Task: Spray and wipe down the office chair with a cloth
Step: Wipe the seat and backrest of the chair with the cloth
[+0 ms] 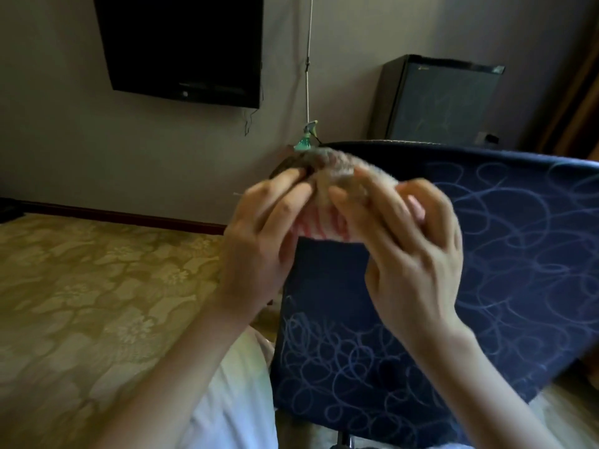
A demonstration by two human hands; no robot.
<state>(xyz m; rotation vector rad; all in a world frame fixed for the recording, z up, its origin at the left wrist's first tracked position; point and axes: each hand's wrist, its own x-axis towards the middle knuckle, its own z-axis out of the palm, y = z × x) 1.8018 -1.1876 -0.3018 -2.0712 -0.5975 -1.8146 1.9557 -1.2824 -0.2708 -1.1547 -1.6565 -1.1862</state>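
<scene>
Floor's a yellowish carpet (97, 286) with a flower pattern. The navy scribble-print office chair (486, 254) stands on it, with a mini fridge (437, 98) further back, its foot hidden.

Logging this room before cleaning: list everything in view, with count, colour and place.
chair: one, navy with pale swirls, right foreground
cloth: one, beige and pink, by chair's top edge
spray bottle: one, green, behind cloth, mostly hidden
TV: one, black, wall, upper left
fridge: one, dark, far right
cord: one, white, down wall
carpet: one, gold floral, left
left hand: one, grips cloth's left end
right hand: one, grips cloth's right end
</scene>
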